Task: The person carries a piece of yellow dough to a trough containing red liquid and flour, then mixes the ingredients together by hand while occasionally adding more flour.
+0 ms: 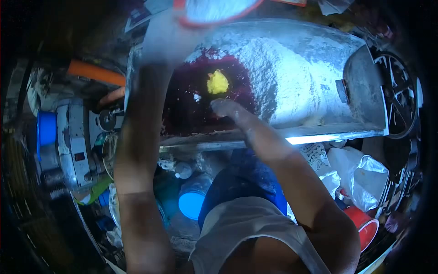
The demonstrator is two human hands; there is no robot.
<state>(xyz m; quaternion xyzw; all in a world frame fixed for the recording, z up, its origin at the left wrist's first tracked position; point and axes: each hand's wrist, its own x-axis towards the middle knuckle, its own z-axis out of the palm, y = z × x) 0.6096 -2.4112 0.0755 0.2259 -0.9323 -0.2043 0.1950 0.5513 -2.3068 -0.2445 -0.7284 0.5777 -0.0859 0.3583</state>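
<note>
My left hand (pixel 175 34) is stretched to the far side, smeared by motion and glare. It is beside a red-rimmed container (pixel 216 20) of white powder; its grip on the rim does not show. Low over a dark red liquid (pixel 187 112) is my right hand (pixel 224 108), dusted pale, fingers pointing left and partly hidden. Just beyond it a yellow soft lump (pixel 217 82) sits in the liquid, with a small white clump (pixel 197 97) to its left. White powder (pixel 301 86) is heaped to the right inside a long metal trough (pixel 351 50).
A dark spoked wheel (pixel 397 93) stands at the trough's right end. Below it are plastic bags (pixel 360 171) and a red bucket (pixel 362 226). A blue-topped tub (pixel 195 205) is near my legs. Left are a grey machine (pixel 75 146) and an orange pipe (pixel 96 73).
</note>
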